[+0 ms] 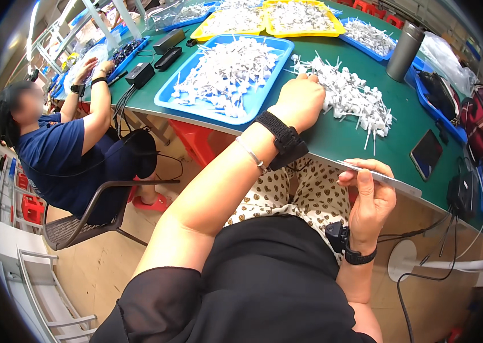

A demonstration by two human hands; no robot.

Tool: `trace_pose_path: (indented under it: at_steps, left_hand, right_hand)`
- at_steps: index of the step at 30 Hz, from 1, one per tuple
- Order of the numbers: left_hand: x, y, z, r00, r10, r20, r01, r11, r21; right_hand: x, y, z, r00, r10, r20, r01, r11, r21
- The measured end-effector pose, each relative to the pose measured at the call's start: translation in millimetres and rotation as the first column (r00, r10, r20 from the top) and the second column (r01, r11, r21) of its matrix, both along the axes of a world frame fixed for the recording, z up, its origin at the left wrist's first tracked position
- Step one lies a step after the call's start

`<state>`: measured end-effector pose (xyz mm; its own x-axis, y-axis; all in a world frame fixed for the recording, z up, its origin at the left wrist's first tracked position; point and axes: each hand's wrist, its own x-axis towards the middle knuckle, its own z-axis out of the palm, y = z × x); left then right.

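My left hand (300, 102) lies at the left side of a loose pile of small white plastic parts (347, 94) with thin stems, on the green table. Its fingers are curled and their tips hidden among the parts, so what they hold cannot be made out. By the table's front edge, my right hand (370, 197) is closed, thumb against fingers, on a flat light-grey strip (398, 184) lying along that edge. Left of the pile, a blue tray (164, 102) is heaped with similar white parts.
Yellow trays (336, 28) and another blue tray (387, 56) of white parts stand farther back. A grey tumbler (406, 51) and a phone (426, 154) are at the right. On the left, a seated person (76, 143) works at the same table. Cables hang at the right edge.
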<state>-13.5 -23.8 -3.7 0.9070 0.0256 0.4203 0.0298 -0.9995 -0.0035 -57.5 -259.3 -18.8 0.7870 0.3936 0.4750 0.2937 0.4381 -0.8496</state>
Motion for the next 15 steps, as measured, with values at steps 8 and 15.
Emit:
trace_pose_path:
  at_steps: [8, 15]
  left_hand:
    - [-14, -1, -1, 0.96, -0.024, 0.278, 0.125, 0.929, -0.35]
    - [-103, -35, 5, 0.976, -0.021, 0.216, 0.209, 0.36, -0.909]
  right_hand:
    - [-1, 1, 0, 1.0, 0.014, -0.015, -0.014, 1.0, 0.023]
    - [-3, 8, -1, 0.999, 0.04, -0.029, -0.037, 0.994, 0.106]
